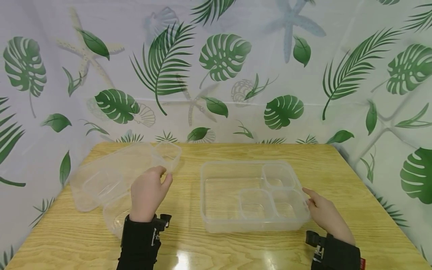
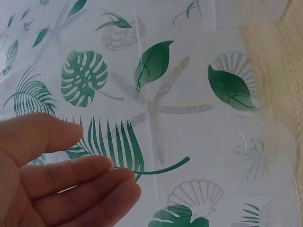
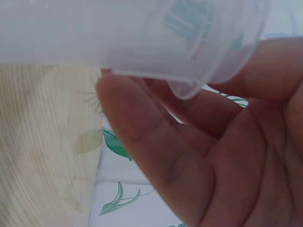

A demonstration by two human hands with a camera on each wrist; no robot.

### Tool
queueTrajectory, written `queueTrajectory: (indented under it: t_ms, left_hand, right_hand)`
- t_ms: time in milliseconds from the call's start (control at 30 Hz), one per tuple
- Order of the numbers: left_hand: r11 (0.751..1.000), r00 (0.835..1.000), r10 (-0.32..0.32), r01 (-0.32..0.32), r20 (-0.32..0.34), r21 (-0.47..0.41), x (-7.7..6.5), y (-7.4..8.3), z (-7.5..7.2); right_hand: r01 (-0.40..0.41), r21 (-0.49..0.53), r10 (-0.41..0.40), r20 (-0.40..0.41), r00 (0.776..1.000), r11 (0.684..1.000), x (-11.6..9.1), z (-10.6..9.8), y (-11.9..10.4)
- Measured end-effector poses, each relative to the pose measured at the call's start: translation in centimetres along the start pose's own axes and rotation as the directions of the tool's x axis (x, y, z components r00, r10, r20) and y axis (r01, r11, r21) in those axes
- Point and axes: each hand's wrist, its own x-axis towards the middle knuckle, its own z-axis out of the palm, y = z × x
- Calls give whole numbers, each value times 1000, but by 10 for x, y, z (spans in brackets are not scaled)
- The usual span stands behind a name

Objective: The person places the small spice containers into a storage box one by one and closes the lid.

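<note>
The clear box (image 1: 224,198) sits on the right half of the worktop (image 1: 236,251), its open side up. It is see-through and rectangular with rounded corners. Three small square compartments (image 1: 256,204) fill its right part, one at the far side and two along the near side; whether they are moulded in or separate cups, I cannot tell.

The right hand (image 1: 325,213) grips the box at its right end. In the right wrist view its fingers (image 3: 137,109) are clamped on the wall and rim, with the clear plastic between them.

The left hand (image 1: 148,191) is to the left of the box, well apart from it, and holds nothing. Its fingers (image 2: 85,184) are slightly bent and lie close together, with the thumb apart from them. Just beyond that hand, on the far side, is a small clear cup (image 1: 167,153). A broad, flat clear piece (image 1: 125,159) lies to the left, with another small clear container (image 1: 104,183) over it. Nearer, a rounded clear piece (image 1: 116,212) is partly hidden by the left wrist.

Both wrists wear black cuffs (image 1: 138,240). Behind the wood-grained worktop hangs a white backdrop (image 1: 243,22) printed with green leaves, starfish and shells.
</note>
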Motion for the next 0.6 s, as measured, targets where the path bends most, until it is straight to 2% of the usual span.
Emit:
queueTrajectory:
  t_ms: [100,167,333,533,600]
  left_hand:
    - [998,998,-61,61,7,-7,-1,-7,-5]
    - [994,994,-108,108,36,-13,-2,-12,-9]
    - [974,968,-221,225,118,-19,-4,-20,-19]
    - [956,943,-288,292,165,-3,-6,-29,-27]
    - [952,938,-303,306,171,7,-9,-38,-24]
  right_hand:
    - [1,-3,-1,-1,1000,1000,0,0,0]
    - [0,-6,0,-2,1000,1000,0,0,-1]
    - [2,-8,-2,2,1000,1000,0,-1,-1]
    - [-3,0,3,5,1000,1000,-1,0,-1]
    - [-3,-4,3,3,1000,1000,0,0,-1]
